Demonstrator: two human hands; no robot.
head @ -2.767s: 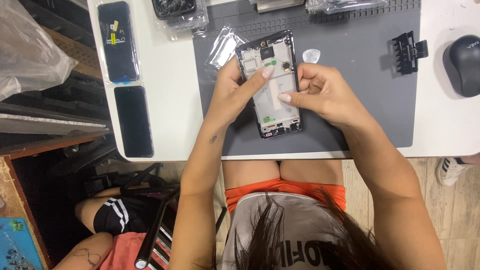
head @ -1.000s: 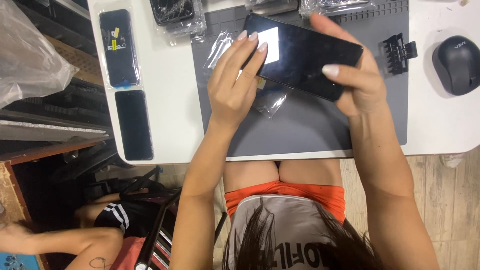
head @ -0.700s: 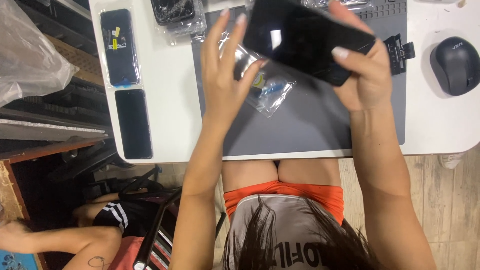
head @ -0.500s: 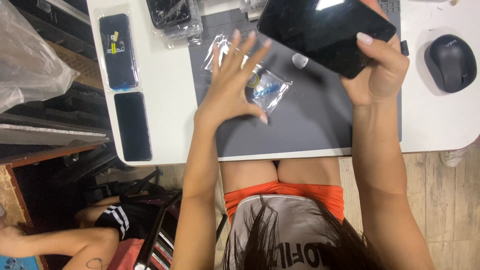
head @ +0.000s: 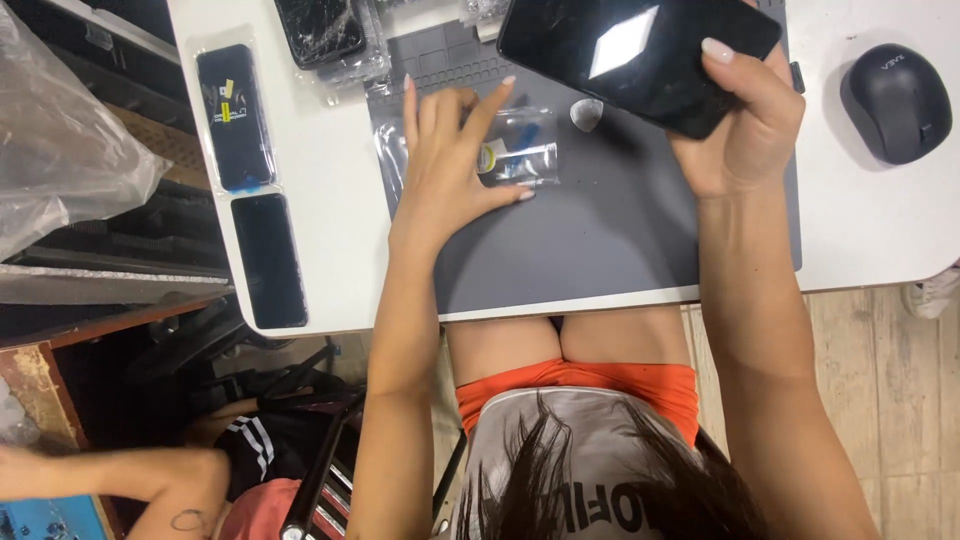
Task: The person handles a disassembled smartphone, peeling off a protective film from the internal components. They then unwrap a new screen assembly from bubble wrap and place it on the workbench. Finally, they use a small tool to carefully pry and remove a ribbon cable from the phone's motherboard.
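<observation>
My right hand [head: 745, 125] holds a black phone [head: 640, 55] raised above the grey work mat [head: 600, 240], its dark glossy face catching a glare. My left hand [head: 450, 165] rests on the mat with fingers spread, fingertips on a small clear plastic bag [head: 520, 155] with a yellow and blue part inside. A small grey pick [head: 586, 112] lies on the mat just right of the bag.
Two black phone screens [head: 235, 115] [head: 268, 260] lie on the white table at the left; a cracked screen in a clear bag [head: 320, 30] sits at the top. A dark computer mouse [head: 895, 100] is at the right. Another person's arm [head: 110, 475] shows at the lower left.
My right hand has lifted the phone off the mat and turned it dark face up. My left hand let go of it and dropped onto the small plastic bag.
</observation>
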